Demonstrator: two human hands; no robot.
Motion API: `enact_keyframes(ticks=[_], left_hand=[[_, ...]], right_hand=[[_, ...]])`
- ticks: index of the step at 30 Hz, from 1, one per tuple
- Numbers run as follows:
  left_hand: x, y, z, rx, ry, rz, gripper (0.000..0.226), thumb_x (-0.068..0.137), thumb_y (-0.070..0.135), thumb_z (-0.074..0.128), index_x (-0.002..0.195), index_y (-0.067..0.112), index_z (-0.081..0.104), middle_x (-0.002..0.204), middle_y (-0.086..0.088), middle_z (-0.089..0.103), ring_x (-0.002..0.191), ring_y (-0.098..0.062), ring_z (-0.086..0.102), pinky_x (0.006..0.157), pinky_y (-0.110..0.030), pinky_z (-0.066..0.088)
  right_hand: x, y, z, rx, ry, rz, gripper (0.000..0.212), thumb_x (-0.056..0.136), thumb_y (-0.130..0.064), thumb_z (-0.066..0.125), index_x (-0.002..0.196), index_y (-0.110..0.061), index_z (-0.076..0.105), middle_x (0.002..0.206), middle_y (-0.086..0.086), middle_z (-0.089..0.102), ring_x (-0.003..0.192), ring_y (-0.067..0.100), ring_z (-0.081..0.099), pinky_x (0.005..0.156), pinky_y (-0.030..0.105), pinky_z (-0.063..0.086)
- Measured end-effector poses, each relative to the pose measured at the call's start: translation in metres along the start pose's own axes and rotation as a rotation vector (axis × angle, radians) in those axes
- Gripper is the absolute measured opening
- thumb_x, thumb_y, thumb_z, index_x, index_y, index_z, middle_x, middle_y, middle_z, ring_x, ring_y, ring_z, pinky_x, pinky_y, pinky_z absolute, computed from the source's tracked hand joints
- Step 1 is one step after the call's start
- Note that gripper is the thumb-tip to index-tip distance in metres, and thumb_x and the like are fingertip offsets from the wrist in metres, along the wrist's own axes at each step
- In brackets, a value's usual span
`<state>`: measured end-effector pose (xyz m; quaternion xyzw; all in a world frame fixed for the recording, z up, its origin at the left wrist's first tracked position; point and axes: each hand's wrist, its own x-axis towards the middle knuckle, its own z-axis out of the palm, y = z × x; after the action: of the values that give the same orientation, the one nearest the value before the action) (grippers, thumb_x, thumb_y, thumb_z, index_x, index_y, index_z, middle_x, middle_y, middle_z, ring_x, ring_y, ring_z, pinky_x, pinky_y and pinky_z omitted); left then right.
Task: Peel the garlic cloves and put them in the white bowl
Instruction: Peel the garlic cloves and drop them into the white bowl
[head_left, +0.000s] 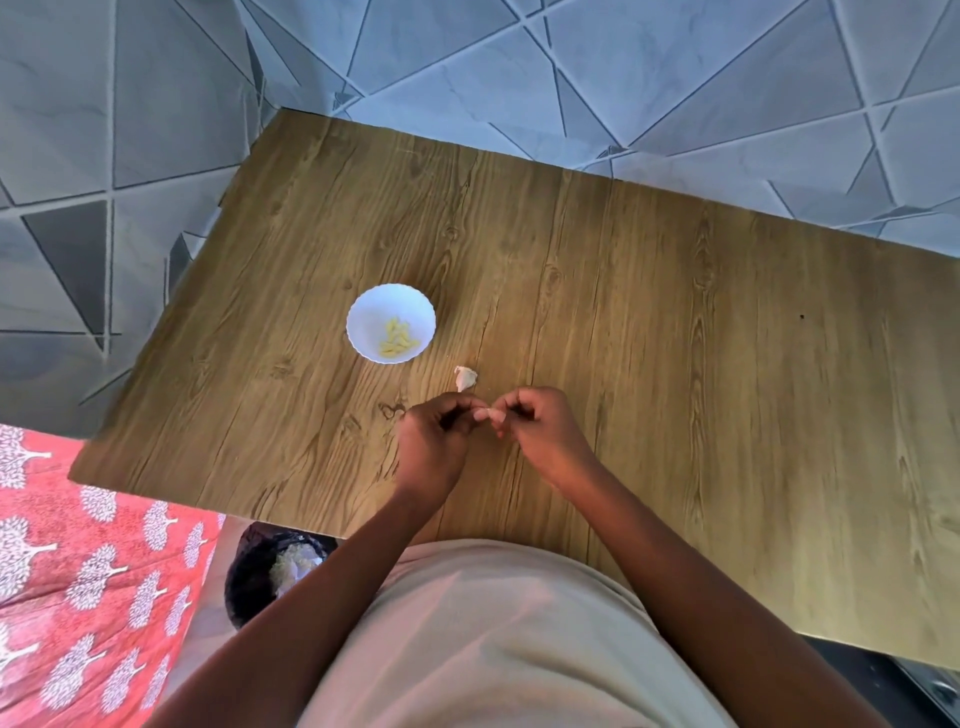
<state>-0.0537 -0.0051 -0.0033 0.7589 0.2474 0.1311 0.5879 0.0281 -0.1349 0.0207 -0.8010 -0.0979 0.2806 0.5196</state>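
A small garlic clove (489, 414) with pale skin sits between my two hands, just above the wooden table (675, 322). My left hand (434, 439) pinches its left end and my right hand (540, 431) pinches its right end, fingers curled. Just beyond my hands, an unpeeled piece of garlic (465, 378) lies on the table. Farther left stands the white bowl (369, 317) with several yellowish peeled cloves (397, 340) inside.
A dark bin (254, 571) holding white garlic skins stands on the floor below the table's near edge, at my left. A red patterned cloth (78, 571) fills the lower left. Grey tiled floor surrounds the table.
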Motion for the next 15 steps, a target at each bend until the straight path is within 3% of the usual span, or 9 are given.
enact_keyframes(ticks=[2, 6, 8, 10, 12, 15], left_hand=[[0.002, 0.007, 0.001, -0.038, -0.021, -0.056, 0.016, 0.088, 0.001, 0.077, 0.083, 0.016, 0.081, 0.072, 0.003, 0.075, 0.062, -0.007, 0.064, 0.063, -0.024, 0.054], [0.009, 0.016, -0.001, -0.238, -0.101, -0.293, 0.013, 0.088, -0.01, 0.068, 0.081, -0.004, 0.077, 0.068, -0.017, 0.07, 0.059, -0.017, 0.059, 0.057, -0.027, 0.048], [0.011, 0.016, -0.003, -0.291, -0.153, -0.348, 0.013, 0.089, -0.013, 0.065, 0.083, -0.008, 0.076, 0.069, -0.018, 0.069, 0.06, -0.02, 0.059, 0.058, -0.031, 0.046], [0.011, 0.016, -0.005, -0.208, -0.156, -0.211, 0.01, 0.089, -0.006, 0.071, 0.082, -0.004, 0.078, 0.068, -0.013, 0.071, 0.06, -0.016, 0.06, 0.06, -0.027, 0.048], [0.01, 0.017, -0.009, -0.014, -0.105, 0.053, 0.008, 0.088, 0.0, 0.077, 0.08, 0.004, 0.079, 0.068, -0.003, 0.072, 0.061, -0.01, 0.062, 0.061, -0.023, 0.05], [0.01, 0.011, -0.016, 0.212, -0.053, 0.404, 0.021, 0.081, -0.016, 0.069, 0.083, 0.004, 0.077, 0.078, 0.0, 0.074, 0.072, -0.01, 0.067, 0.067, -0.02, 0.051]], right_hand=[[0.001, 0.002, -0.002, -0.224, 0.034, -0.223, 0.013, 0.094, -0.001, 0.067, 0.088, -0.012, 0.07, 0.083, -0.002, 0.069, 0.078, 0.009, 0.064, 0.07, 0.024, 0.05], [0.01, 0.011, -0.012, -0.745, 0.06, -0.793, 0.021, 0.079, 0.013, 0.066, 0.09, -0.005, 0.062, 0.091, 0.01, 0.061, 0.083, 0.022, 0.057, 0.069, 0.035, 0.05], [0.015, 0.012, -0.018, -0.897, 0.066, -0.92, 0.018, 0.081, 0.01, 0.063, 0.09, -0.005, 0.062, 0.091, 0.011, 0.06, 0.084, 0.023, 0.056, 0.072, 0.034, 0.047], [0.013, 0.008, -0.017, -0.753, 0.045, -0.797, 0.017, 0.083, 0.009, 0.063, 0.087, -0.007, 0.061, 0.087, 0.006, 0.06, 0.08, 0.018, 0.055, 0.069, 0.03, 0.044], [0.006, -0.002, -0.013, -0.365, -0.022, -0.429, 0.022, 0.09, 0.005, 0.065, 0.08, -0.014, 0.062, 0.076, -0.004, 0.061, 0.07, 0.009, 0.055, 0.064, 0.025, 0.043], [0.002, -0.015, -0.01, 0.135, -0.183, 0.121, 0.028, 0.096, 0.006, 0.058, 0.075, -0.011, 0.065, 0.063, -0.001, 0.062, 0.064, 0.014, 0.056, 0.058, 0.029, 0.044]])
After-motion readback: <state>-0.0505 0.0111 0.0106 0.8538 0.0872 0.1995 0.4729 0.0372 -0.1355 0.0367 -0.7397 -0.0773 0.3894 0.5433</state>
